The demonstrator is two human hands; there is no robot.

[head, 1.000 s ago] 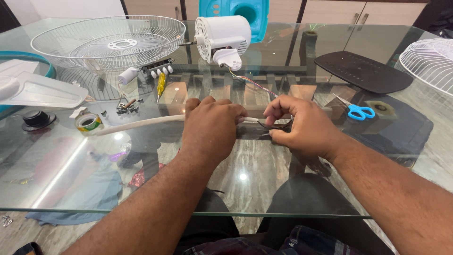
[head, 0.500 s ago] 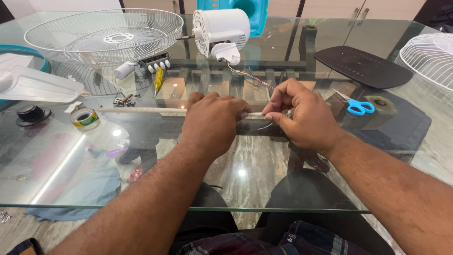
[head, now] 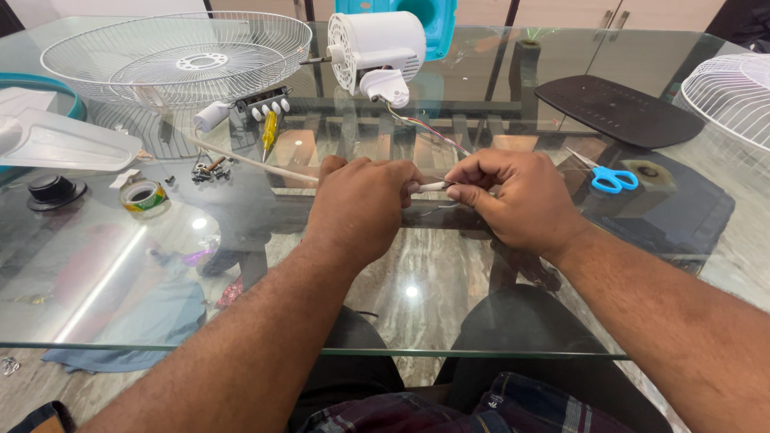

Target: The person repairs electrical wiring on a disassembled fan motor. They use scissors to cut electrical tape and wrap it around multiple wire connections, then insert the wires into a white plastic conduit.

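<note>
- You worked at a glass table [head: 120, 305]; tiled floor and your knees showed through it.
- Your left hand [head: 361, 204] was clenched around a white cable [head: 249, 160], and your right hand [head: 513, 196] pinched its end, just above the glass at the middle.
- The cable's tip was hidden inside your fingers; thin wires [head: 425, 128] ran back to the white fan motor [head: 377, 40].
- The fan grille [head: 176, 56], tape roll [head: 144, 195] and scissors [head: 609, 176] lay well apart, leaving the near edge open.
</note>
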